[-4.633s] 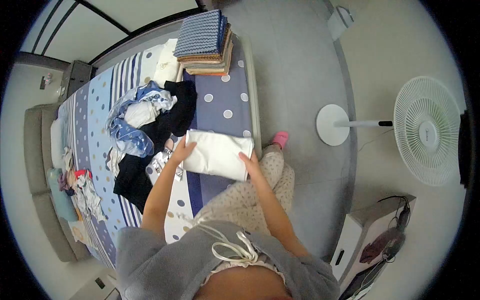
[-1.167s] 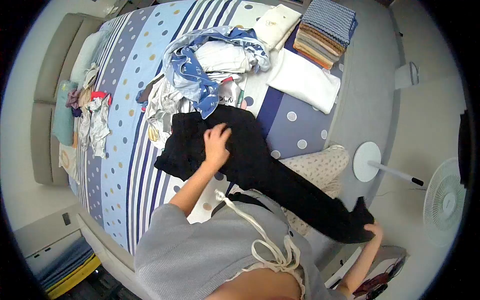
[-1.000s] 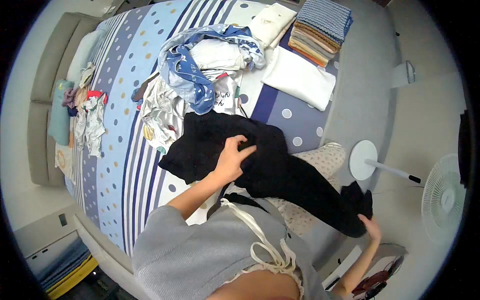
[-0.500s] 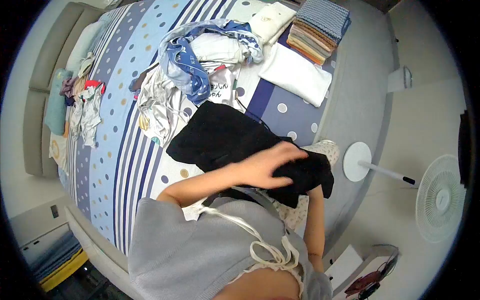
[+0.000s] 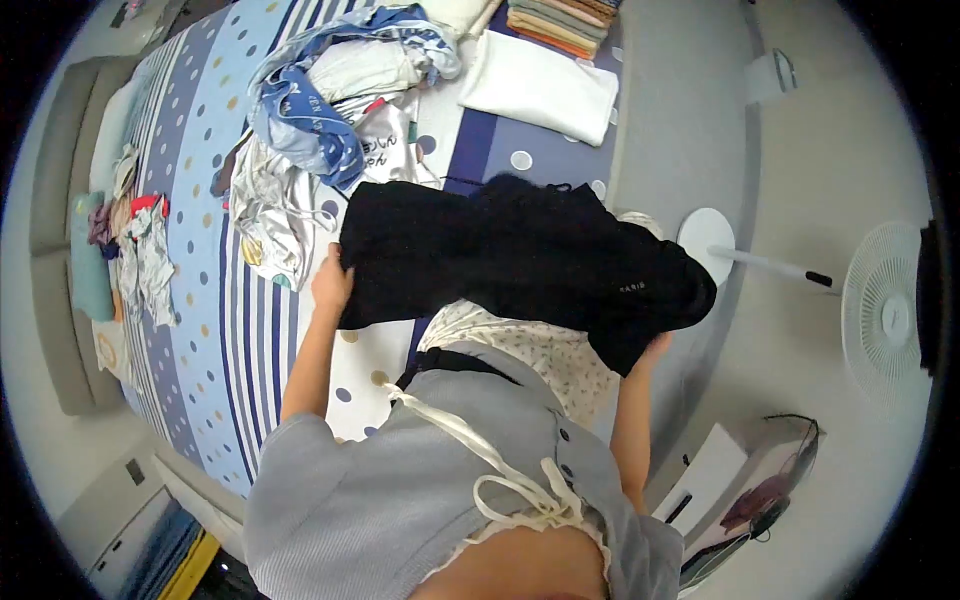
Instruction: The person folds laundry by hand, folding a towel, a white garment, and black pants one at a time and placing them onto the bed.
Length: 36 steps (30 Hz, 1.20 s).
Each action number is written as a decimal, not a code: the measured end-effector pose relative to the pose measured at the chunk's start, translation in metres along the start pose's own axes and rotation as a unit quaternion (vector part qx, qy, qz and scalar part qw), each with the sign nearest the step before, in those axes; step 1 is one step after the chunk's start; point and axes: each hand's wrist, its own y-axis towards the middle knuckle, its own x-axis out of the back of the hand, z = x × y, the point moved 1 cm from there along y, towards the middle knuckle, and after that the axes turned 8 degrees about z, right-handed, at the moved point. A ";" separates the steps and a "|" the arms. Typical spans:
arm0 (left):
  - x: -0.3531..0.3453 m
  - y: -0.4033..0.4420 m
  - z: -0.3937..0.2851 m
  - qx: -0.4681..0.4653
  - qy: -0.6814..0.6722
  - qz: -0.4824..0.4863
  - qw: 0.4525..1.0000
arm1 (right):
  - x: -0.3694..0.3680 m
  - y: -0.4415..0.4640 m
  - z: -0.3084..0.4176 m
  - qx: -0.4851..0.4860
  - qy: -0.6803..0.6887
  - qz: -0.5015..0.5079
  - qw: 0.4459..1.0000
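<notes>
A black garment with small pale lettering near its right end stretches across in front of me, over my lap and the bed edge. Which kind of garment it is I cannot tell. My left hand grips its left edge, thumb on top. At the lower right corner my right hand holds the cloth, its fingers mostly hidden behind the fabric. Beyond the garment lies a heap of loose clothes, with a blue and white printed cloth and a white printed shirt.
A folded white cloth and a stack of folded textiles lie at the bed's far right. More clothes are near the headboard. A white fan stands on the right.
My left hand has gone from the garment's right part to its left edge. The black garment is now spread longer and flatter, its lettering showing. The view has shifted.
</notes>
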 end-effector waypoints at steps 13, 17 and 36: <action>0.269 -0.013 0.298 0.065 -0.396 -0.736 0.545 | -0.012 -0.018 0.077 0.201 -0.132 -0.036 0.970; 0.333 -0.016 0.197 0.210 -0.268 -0.719 0.606 | -0.031 -0.021 0.075 0.163 -0.243 0.006 0.956; -0.113 0.046 -0.383 -0.227 -0.320 0.412 0.822 | -0.032 -0.053 0.054 -0.227 -0.687 -0.045 0.689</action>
